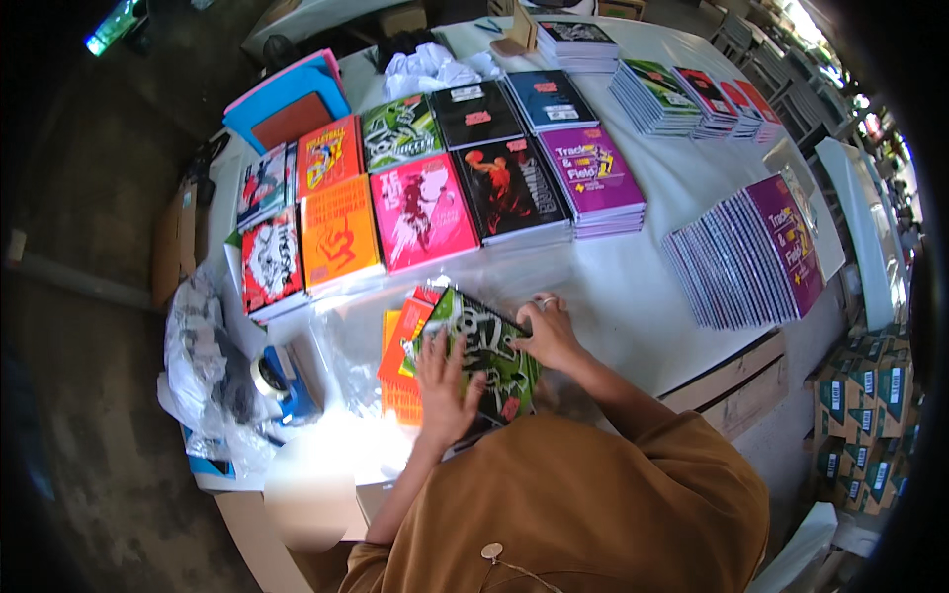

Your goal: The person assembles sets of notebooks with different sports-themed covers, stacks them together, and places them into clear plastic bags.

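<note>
A green notebook with a black-and-white soccer design lies tilted on a small pile at the table's near edge, close to my body. My left hand rests on its left part, fingers spread. At its upper right edge, my right hand pinches the cover's side, with a ring on one finger. An orange notebook and a red-orange one stick out from under the green one on the left. What lies lowest in the pile is hidden by my hands and body.
Two rows of notebook stacks, including a pink one and a purple one, stand beyond the pile. A fanned purple stack is at right. A blue tape dispenser and clear plastic bags sit at left. Cartons stand lower right.
</note>
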Motion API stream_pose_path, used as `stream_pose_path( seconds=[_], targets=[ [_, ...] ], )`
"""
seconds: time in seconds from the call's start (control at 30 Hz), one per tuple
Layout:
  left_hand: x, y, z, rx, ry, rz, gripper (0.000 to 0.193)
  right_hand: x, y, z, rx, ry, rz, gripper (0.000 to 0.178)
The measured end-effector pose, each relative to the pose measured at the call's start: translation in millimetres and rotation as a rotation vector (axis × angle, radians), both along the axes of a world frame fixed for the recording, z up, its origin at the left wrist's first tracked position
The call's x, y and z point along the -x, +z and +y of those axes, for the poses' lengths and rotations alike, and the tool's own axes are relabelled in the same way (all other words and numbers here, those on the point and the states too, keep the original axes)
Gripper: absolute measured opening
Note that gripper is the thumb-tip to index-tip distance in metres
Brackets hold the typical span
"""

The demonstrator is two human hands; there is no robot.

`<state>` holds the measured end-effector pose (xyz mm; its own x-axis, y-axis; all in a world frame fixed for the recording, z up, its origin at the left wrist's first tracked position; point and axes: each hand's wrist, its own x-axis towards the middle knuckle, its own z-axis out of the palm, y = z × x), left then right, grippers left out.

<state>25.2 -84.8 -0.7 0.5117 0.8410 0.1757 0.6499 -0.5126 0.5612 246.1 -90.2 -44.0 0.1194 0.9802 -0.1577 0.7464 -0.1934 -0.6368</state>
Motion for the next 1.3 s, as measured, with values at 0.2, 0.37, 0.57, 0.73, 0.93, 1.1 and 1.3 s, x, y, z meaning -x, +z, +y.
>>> stream_pose_path(
  seconds=[0.2, 0.37, 0.57, 0.73, 0.93, 1.1, 1.3],
  targets=[
    [8, -38, -2, 0.026, -0.1, 0.222, 0.058, -17, 18, 16, 0.136, 0.223, 0.386, 0.023],
    [13, -29, 3, 0.034, -0.14, 0.206, 0.055, -196, 52, 231, -0.449, -0.75, -0.496, 0.037],
    [8, -26, 6, 0.022, -0.124, 0.211, 0.056, -286, 40, 295, -0.421, -0.903, -0.267, 0.047],
    [25, -3, 15, -0.016, 0.207, -0.166, 0.058, -116, 187, 176, -0.775, 0.131, 0.325, 0.019],
    [11, 113, 31, 0.027, 0.393, -0.4, 0.033, 8, 206, 39, -1.044, 0.419, 0.319, 0.048],
    [83, -49, -9, 0.16, 0.71, 0.034, 0.069, 14, 43, 32, 0.105, -0.058, 0.674, 0.089],
    [59, -41, -23, 0.544, 0.818, -0.185, 0.118, 34, -5, 13, 0.382, 0.039, 0.598, 0.067]
  ],
)
